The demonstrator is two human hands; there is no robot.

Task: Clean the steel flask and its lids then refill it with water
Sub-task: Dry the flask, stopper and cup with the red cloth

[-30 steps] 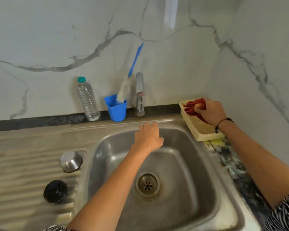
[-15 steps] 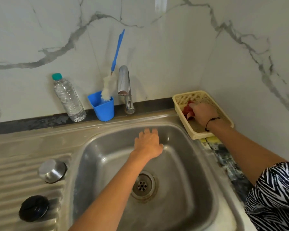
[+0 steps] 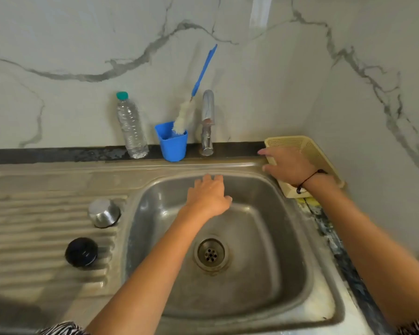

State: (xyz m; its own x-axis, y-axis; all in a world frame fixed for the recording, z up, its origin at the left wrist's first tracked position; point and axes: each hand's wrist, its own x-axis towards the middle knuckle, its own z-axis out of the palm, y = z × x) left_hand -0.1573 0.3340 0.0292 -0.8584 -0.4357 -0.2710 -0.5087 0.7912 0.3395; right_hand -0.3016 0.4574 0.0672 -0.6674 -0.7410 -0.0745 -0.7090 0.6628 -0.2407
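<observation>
While the left hand [image 3: 209,195] hangs flat and loose-fingered over the back wall of the sink [image 3: 307,269], holding nothing, the right hand [image 3: 288,165] sits at right of centre over the near corner of the yellow basket [image 3: 300,145], fingers spread and pointing left; whether they touch the rim is unclear, and nothing shows in its grasp. The basket stands in the corner where the two marble walls meet, its left edge just beside the sink's back rim. Under the left forearm lies the basin floor with the drain [image 3: 211,254] in the middle. On the ribbed drainboard, left of the basin, sit the steel lid [image 3: 104,212] near the basin edge and the black lid [image 3: 81,251] below it, apart from each other. Along the back ledge stand a bottle [image 3: 131,126], a blue cup [image 3: 172,142] holding a brush [image 3: 195,100], and the tap [image 3: 207,122]. The flask itself is nowhere in the frame.
</observation>
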